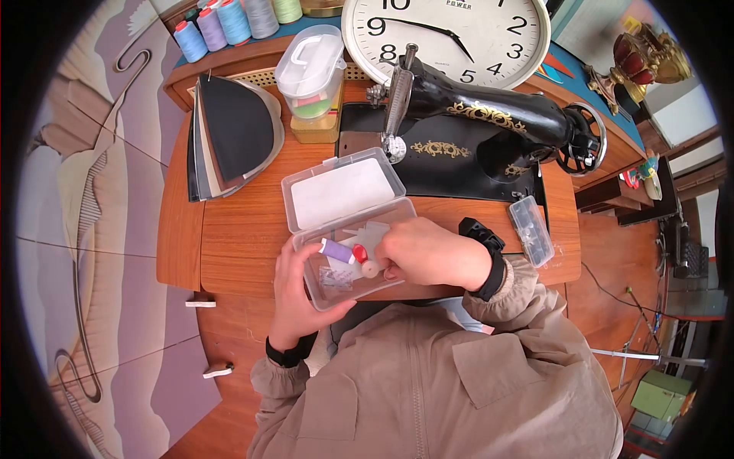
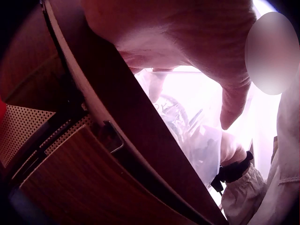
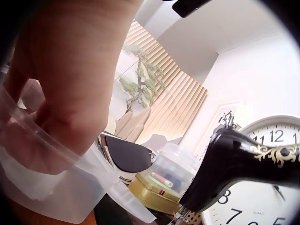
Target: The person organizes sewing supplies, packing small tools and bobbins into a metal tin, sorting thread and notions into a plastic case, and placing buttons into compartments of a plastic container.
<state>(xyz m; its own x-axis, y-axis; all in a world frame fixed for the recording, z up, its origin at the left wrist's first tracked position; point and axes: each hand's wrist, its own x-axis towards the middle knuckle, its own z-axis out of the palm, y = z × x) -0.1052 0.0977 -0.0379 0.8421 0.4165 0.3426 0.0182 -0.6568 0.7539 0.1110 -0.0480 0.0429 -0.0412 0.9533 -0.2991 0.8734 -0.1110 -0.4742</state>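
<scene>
A clear plastic box point(image 1: 315, 286) with its lid point(image 1: 344, 191) laid back stands at the table's front edge. My left hand point(image 1: 294, 294) grips its left end, fingers along the side and thumb at the near corner; the left wrist view shows that hand point(image 2: 187, 37) over the box wall point(image 2: 206, 154). Inside lie a purple thread spool point(image 1: 336, 250), a red item point(image 1: 359, 253), a pale round piece point(image 1: 371, 268) and small packets point(image 1: 335, 278). My right hand point(image 1: 432, 251) reaches into the right part; in the right wrist view its fingers point(image 3: 35, 145) bend down inside, their tips partly hidden.
Behind the box stands a black sewing machine point(image 1: 489, 115), with a wall clock point(image 1: 451, 38) behind it. A small divided case point(image 1: 531, 232) lies right. At the left are dark fabric pieces point(image 1: 237, 130), a lidded container point(image 1: 310, 73) on a yellow tin point(image 1: 315, 128), and thread cones point(image 1: 233, 21).
</scene>
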